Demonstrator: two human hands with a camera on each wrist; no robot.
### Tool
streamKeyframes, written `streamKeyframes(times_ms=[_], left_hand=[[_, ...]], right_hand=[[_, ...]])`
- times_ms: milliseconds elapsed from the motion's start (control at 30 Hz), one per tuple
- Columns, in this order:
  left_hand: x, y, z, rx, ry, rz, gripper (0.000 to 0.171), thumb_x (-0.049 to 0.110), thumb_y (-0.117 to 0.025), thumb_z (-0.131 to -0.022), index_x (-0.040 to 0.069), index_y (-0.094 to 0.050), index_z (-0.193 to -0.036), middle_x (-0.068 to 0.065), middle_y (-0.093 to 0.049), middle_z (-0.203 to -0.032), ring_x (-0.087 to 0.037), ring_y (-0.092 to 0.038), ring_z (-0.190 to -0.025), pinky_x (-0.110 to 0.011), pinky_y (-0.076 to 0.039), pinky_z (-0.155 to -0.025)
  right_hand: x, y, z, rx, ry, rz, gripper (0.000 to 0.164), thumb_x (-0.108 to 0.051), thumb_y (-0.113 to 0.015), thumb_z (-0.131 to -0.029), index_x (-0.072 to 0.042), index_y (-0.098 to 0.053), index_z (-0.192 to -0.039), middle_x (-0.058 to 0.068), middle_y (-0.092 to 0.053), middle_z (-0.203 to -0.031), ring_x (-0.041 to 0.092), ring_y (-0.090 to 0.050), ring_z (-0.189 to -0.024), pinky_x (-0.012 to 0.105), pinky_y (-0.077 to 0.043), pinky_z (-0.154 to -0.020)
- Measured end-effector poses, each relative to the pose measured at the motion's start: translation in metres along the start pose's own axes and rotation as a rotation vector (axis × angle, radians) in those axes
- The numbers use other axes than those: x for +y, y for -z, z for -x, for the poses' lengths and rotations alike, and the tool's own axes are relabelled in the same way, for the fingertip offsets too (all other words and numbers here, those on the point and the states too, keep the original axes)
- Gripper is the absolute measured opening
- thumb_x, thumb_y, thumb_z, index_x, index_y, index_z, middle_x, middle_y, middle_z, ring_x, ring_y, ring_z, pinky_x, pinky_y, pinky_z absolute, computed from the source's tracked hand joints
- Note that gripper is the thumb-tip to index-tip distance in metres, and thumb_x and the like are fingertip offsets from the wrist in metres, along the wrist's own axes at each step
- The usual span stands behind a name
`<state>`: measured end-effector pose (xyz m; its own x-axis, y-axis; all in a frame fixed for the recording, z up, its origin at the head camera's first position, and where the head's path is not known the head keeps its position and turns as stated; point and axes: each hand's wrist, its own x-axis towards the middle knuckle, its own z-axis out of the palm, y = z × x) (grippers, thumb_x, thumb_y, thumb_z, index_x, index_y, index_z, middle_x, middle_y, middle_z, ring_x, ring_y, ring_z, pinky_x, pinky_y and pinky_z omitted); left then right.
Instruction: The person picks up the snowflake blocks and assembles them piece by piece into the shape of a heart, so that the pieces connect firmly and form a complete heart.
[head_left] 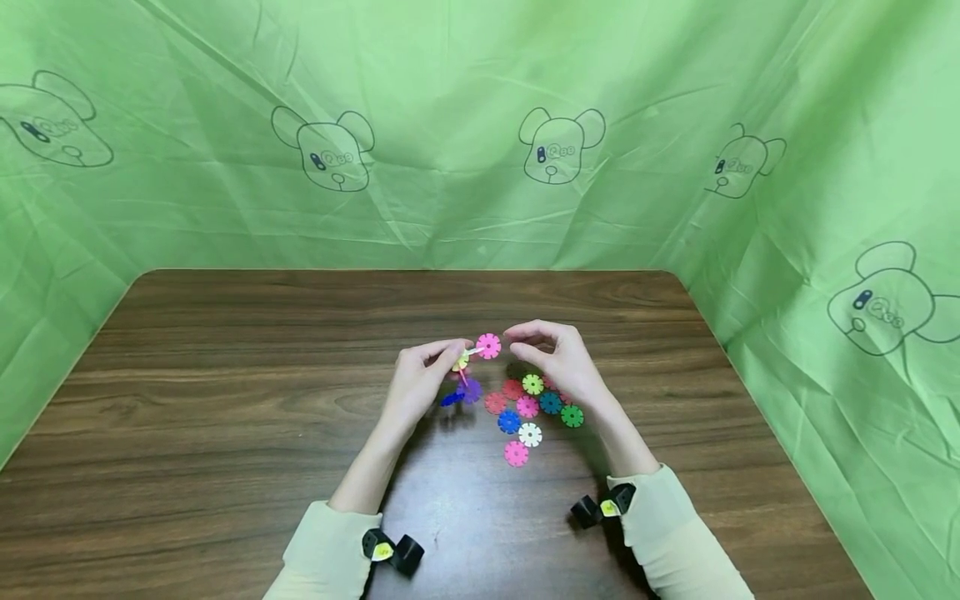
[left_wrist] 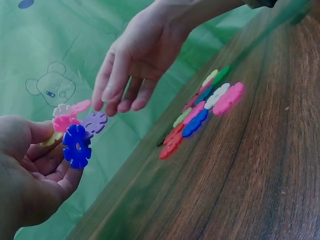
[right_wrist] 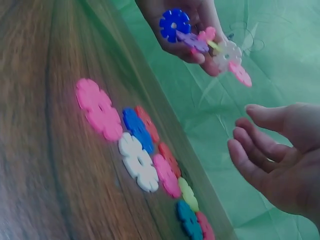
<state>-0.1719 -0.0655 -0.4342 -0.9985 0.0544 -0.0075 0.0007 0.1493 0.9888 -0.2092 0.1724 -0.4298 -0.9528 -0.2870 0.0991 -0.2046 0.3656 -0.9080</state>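
We see the chain of joined discs (left_wrist: 66, 123) held above the table (head_left: 225, 375), just left of the loose discs (head_left: 527, 407). Our left hand (head_left: 420, 379) pinches it by the yellow disc (left_wrist: 52, 139) between thumb and fingers. Our right hand (head_left: 555, 354) grasps nothing; its fingers bend loosely, near the chain's pink end disc (head_left: 488, 346) but apart from it.

We judge the chain very light, its discs stiff with a little give and rather slick, and the slotted joints its weak spots. We would take hold of a disc's flat faces close to a joint, not let the blue disc (left_wrist: 77, 146) at the other end bear a twist.

The discs look like smooth plastic, thin and round, with notched, petal-like rims and a small middle hole. Beneath them runs dark, streaky wood grain; beyond hangs creased green cloth (head_left: 450, 208).
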Motion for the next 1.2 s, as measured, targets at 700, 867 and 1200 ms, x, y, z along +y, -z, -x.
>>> streamKeyframes(times_ms=[700,867,1200], left_hand=[[0.001,0.002,0.002,0.023,0.010,-0.011,0.028,0.026,-0.063,-0.103,0.006,-0.077,-0.119,-0.019,-0.079,-0.100,-0.004,-0.067,-0.075,-0.045,-0.061,-0.087],[0.002,0.003,0.003,0.024,0.012,-0.019,0.028,0.025,-0.063,-0.103,0.008,-0.077,-0.119,-0.020,-0.078,-0.102,-0.004,-0.068,-0.075,-0.048,-0.060,-0.088],[0.001,0.002,0.002,0.027,0.002,-0.012,0.026,0.026,-0.063,-0.103,0.010,-0.079,-0.116,-0.016,-0.079,-0.097,-0.004,-0.068,-0.075,-0.046,-0.062,-0.086]], right_hand=[[0.015,0.002,-0.007,-0.127,-0.087,0.388,0.032,-0.016,-0.085,-0.086,-0.009,-0.077,-0.116,0.011,-0.074,-0.112,0.022,-0.071,-0.097,0.038,-0.059,-0.086],[0.016,0.002,-0.010,-0.155,-0.097,0.476,0.030,-0.019,-0.085,-0.085,-0.011,-0.079,-0.113,0.009,-0.072,-0.112,0.023,-0.069,-0.100,0.038,-0.057,-0.087],[0.014,0.001,-0.012,-0.204,-0.090,0.562,0.024,-0.016,-0.086,-0.084,-0.009,-0.079,-0.106,0.011,-0.070,-0.104,0.024,-0.064,-0.098,0.039,-0.054,-0.084]])
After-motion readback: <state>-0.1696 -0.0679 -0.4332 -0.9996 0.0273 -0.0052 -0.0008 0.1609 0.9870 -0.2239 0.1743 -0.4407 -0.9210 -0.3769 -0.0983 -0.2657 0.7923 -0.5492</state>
